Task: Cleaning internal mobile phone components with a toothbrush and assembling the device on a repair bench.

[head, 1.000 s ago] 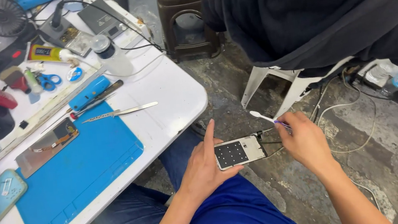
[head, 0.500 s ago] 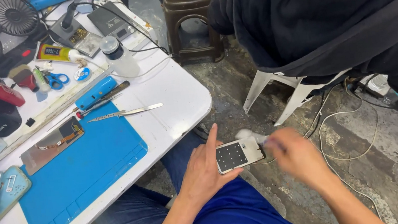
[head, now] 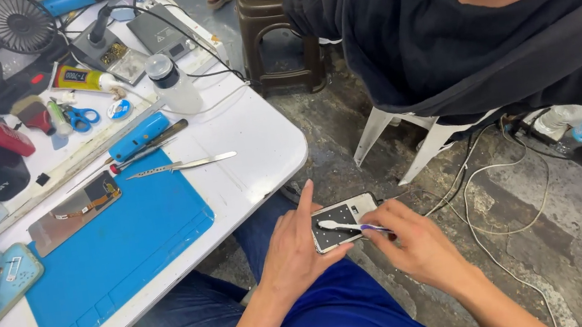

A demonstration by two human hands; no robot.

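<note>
phone held over the lap, brush laid on it

right of the table [head: 258, 134] with its blue mat [head: 125, 258], the left hand [head: 294, 248] cradles the phone [head: 342, 221] face-up, fingers curled round its edge to steady it; the right hand [head: 419, 244] pinches a small brush [head: 347, 226], bristles resting on the phone's open back. tweezers [head: 180, 165] lie on the table above the mat.

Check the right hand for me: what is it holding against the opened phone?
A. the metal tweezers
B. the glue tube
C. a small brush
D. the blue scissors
C: the right hand pinches a small brush whose white head lies on the opened phone, which the left hand steadies.
</note>
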